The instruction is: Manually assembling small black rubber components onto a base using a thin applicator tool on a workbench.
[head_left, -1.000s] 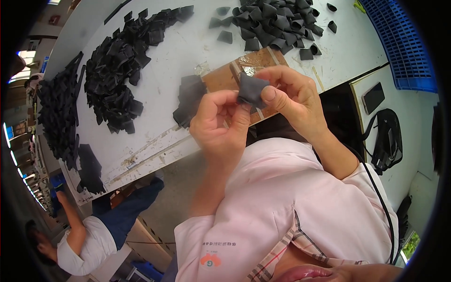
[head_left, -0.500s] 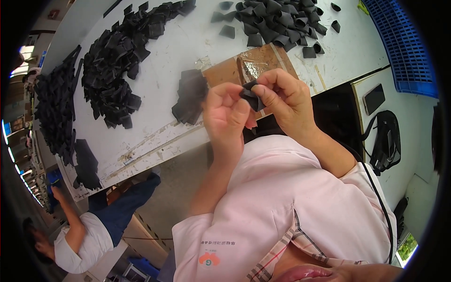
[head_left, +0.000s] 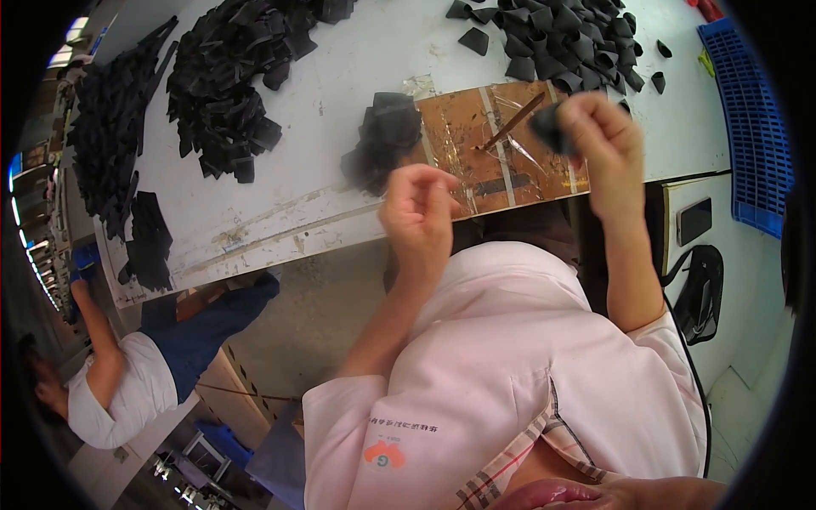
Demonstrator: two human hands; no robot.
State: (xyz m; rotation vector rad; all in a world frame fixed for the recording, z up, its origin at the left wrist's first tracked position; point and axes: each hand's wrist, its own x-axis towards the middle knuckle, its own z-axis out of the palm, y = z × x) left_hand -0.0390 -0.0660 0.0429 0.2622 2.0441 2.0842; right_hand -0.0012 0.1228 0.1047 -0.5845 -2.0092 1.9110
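Right hand (head_left: 608, 143) has moved rightward, pinching a black piece (head_left: 548, 129); left hand (head_left: 418, 211) half-curled over table edge (head_left: 319, 242).

Black piece (head_left: 546, 129) held in the right hand (head_left: 607, 143) near a brown board (head_left: 455, 127)
The left hand (head_left: 420, 209) is held half-curled by the board's left end; curled black pieces (head_left: 571, 41) are heaped farther back on the white table (head_left: 374, 51).

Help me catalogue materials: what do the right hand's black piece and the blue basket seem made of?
Black piece: maybe rubber or fabric, apparently matt, showing no highlights; blur leaves it open.
Blue basket: probably moulded plastic, seemingly smooth, judging by its regular lattice.
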